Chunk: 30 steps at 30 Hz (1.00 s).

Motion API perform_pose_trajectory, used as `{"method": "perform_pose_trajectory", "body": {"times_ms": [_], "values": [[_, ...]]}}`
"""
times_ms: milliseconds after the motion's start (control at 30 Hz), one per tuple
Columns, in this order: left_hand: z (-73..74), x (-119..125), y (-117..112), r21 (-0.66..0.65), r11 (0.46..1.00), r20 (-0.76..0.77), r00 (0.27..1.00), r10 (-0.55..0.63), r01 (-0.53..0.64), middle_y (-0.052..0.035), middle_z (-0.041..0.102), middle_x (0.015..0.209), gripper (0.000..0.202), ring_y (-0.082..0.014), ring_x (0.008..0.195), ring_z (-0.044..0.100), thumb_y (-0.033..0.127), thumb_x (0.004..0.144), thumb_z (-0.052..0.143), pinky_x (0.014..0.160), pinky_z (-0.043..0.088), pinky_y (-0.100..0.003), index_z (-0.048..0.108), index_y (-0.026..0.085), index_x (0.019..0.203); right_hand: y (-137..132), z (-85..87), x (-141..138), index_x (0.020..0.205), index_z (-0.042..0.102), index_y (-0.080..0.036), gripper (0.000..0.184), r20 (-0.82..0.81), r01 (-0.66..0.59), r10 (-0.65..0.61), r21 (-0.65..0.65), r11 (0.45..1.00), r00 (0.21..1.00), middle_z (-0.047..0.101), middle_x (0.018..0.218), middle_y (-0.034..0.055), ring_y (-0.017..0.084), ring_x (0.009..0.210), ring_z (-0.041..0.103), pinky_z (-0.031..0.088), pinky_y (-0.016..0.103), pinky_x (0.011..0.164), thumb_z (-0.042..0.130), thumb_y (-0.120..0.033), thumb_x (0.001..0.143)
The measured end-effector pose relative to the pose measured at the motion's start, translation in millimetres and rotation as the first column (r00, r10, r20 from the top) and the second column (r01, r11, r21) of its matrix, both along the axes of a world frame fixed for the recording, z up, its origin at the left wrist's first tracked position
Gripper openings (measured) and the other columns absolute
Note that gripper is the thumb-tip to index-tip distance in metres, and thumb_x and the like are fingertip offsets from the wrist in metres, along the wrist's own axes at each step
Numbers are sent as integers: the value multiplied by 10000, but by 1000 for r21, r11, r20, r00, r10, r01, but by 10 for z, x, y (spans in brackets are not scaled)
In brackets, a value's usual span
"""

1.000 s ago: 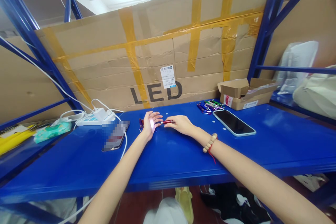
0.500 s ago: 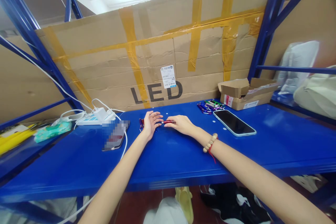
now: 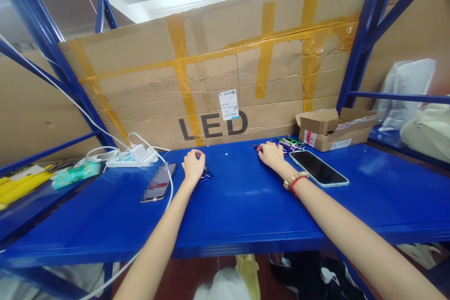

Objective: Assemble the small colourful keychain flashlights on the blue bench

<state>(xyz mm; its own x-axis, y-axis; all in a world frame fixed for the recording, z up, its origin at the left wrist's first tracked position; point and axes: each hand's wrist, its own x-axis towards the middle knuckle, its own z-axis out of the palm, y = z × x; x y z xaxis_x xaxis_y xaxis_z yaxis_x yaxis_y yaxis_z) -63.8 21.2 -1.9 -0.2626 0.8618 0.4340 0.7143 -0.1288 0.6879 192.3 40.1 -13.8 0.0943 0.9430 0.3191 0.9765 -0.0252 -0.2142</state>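
Observation:
My right hand point(image 3: 271, 154) is at the back of the blue table, its fingers closed around a small red stick-like piece point(image 3: 256, 146) whose end shows at the fingertips. Just beside it lies a pile of small coloured metal pieces point(image 3: 291, 143), green, purple and silver, partly hidden by the hand. My left hand point(image 3: 193, 167) rests at the left with fingers curled and thumb near the index finger; whatever it may hold is hidden. Close by its right side are small dark pieces with clip-like loops point(image 3: 208, 174), partly covered by the hand.
A phone with a pale case point(image 3: 319, 168) lies to the right, before an open cardboard box point(image 3: 330, 138). On the left are another phone point(image 3: 161, 183), a white cable and a power strip point(image 3: 121, 161). A large cardboard sheet point(image 3: 147, 103) stands behind.
My right hand has moved right, away from my left hand, to the pile, with the red piece. My left hand has turned and curled its fingers, shifting slightly left.

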Motion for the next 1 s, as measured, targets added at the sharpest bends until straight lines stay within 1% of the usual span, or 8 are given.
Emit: {"method": "perform_pose_trajectory", "body": {"times_ms": [100, 200, 333, 467, 633, 833, 900, 1000], "values": [[4, -113, -4, -26, 990, -282, 951, 128, -140, -100, 594, 1041, 226, -284, 1046, 489, 215, 765, 426, 879, 342, -438, 590, 201, 920, 53, -32, 155, 965, 658, -114, 292, 8, 159, -160, 37, 987, 987, 552, 1106, 174, 296, 1070, 449, 289, 416, 852, 401, -184, 846], [-4, -167, -5, -73, 990, -407, 910, 81, -121, -110, 584, 1074, 272, -281, 1045, 488, 233, 794, 415, 869, 349, -418, 610, 203, 981, 33, -47, 170, 1008, 644, -108, 292, -19, 196, -196, 83, 977, 981, 525, 1119, 179, 299, 1091, 419, 277, 418, 862, 435, -203, 829], [-10, -138, -14, -114, 993, -560, 827, -46, -21, -117, 601, 994, 272, -279, 993, 503, 290, 807, 429, 857, 341, -408, 676, 191, 860, -73, -22, -46, 988, 647, -184, 252, -117, 46, -28, 156, 987, 993, 550, 1070, 114, 267, 1041, 448, 287, 395, 853, 476, -214, 805], [8, -47, -63, -105, 993, -679, 726, -106, 47, -124, 625, 895, 312, -281, 931, 516, 292, 821, 407, 849, 320, -425, 692, 168, 788, -188, 4, -380, 918, 654, -212, 212, -215, -119, 175, 253, 960, 961, 583, 1001, 76, 231, 988, 478, 297, 368, 836, 476, -205, 803], [12, 82, -155, -182, 970, -615, 750, -242, 163, -73, 667, 807, 254, -251, 858, 535, 295, 802, 450, 819, 325, -410, 682, 192, 818, -267, -17, -608, 885, 647, -214, 193, -231, -283, 344, 260, 923, 910, 593, 987, 53, 193, 967, 491, 300, 334, 821, 473, -183, 809], [-34, 213, -163, -144, 937, -449, 823, -347, 317, -45, 692, 891, 295, -235, 873, 546, 326, 831, 416, 834, 332, -401, 692, 232, 793, -279, 40, -515, 890, 665, -217, 194, -198, -328, 360, 175, 928, 912, 621, 958, 48, 189, 942, 514, 319, 312, 780, 482, -218, 824], [-43, 233, -145, -100, 940, -383, 860, -339, 326, -35, 685, 905, 265, -227, 883, 549, 318, 822, 432, 834, 343, -389, 685, 239, 803, -284, 77, -481, 880, 673, -215, 211, -185, -323, 349, 154, 934, 919, 635, 937, 48, 187, 916, 529, 326, 305, 756, 469, -254, 840], [-31, 233, -130, -36, 967, -283, 926, -251, 251, -31, 665, 899, 227, -211, 866, 552, 286, 809, 444, 834, 357, -377, 666, 234, 805, -291, 100, -472, 886, 680, -216, 237, -160, -338, 360, 147, 930, 919, 644, 925, 48, 189, 903, 540, 330, 309, 755, 470, -321, 851]]}}
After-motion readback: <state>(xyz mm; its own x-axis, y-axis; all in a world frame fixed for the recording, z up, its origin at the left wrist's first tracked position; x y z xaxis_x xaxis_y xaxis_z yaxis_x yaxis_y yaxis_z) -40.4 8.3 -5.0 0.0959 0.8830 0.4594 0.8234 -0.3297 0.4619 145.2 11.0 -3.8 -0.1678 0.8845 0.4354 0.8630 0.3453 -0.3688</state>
